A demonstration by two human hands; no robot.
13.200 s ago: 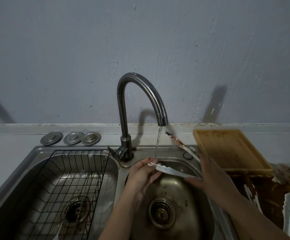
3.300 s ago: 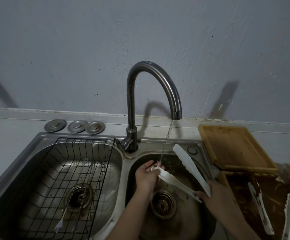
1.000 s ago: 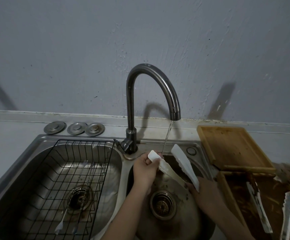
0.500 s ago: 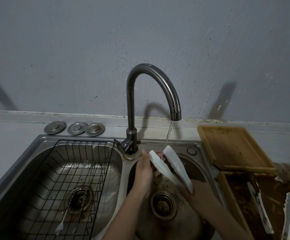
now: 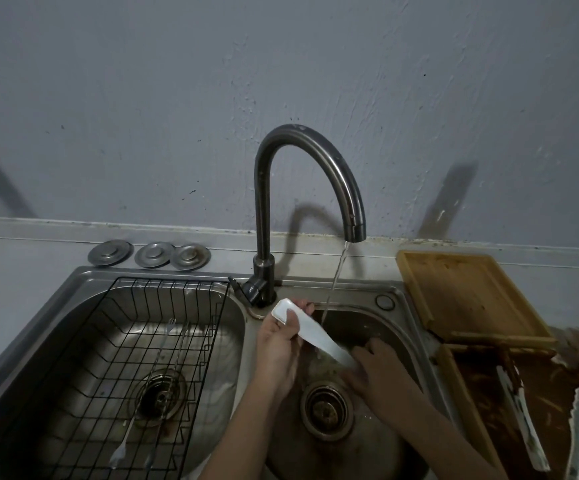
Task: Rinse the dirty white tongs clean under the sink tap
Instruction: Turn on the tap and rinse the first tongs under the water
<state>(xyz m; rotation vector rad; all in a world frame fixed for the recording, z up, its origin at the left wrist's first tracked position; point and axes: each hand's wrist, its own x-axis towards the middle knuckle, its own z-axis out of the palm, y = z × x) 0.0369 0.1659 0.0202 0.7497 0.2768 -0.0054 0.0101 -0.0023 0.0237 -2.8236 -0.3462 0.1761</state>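
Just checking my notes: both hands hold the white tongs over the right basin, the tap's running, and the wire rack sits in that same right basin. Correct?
Not quite. The head view shows the wire rack in the left basin, not the right. The rest stands: left hand and right hand hold the white tongs over the right basin, and the tap is running.

single view, head-worn, wide-angle; looks forward and down from above near edge of double sink; faces grey wall square-on; tap near frame centre; close range, forearms enter from bottom edge; tabletop line bows with lens; wooden tray at right margin; no second view to share scene
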